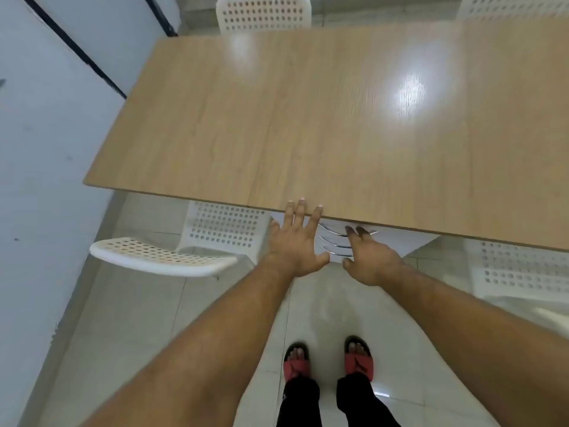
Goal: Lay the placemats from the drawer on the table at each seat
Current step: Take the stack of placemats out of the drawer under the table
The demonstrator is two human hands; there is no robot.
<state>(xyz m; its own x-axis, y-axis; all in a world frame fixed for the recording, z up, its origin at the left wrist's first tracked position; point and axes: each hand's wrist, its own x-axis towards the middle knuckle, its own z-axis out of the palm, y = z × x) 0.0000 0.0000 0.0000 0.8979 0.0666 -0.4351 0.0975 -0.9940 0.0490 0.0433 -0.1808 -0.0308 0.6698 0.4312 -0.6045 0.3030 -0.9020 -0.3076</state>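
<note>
A light wooden table [308,118] fills the upper half of the head view, its top bare. Under its near edge stands a white drawer unit [400,241] with three curved chrome handles [334,241]. My left hand [295,241] is spread wide in front of the unit, fingertips overlapping the table's near edge, holding nothing. My right hand [369,260] reaches toward the handles, fingers apart and pointing under the table. No placemat is visible; the drawers' contents are hidden.
White perforated chairs stand around the table: one at near left [172,257], one at near right [523,272], two at the far side [264,13]. A pale wall runs along the left. My feet in red sandals [328,360] stand on glossy floor tiles.
</note>
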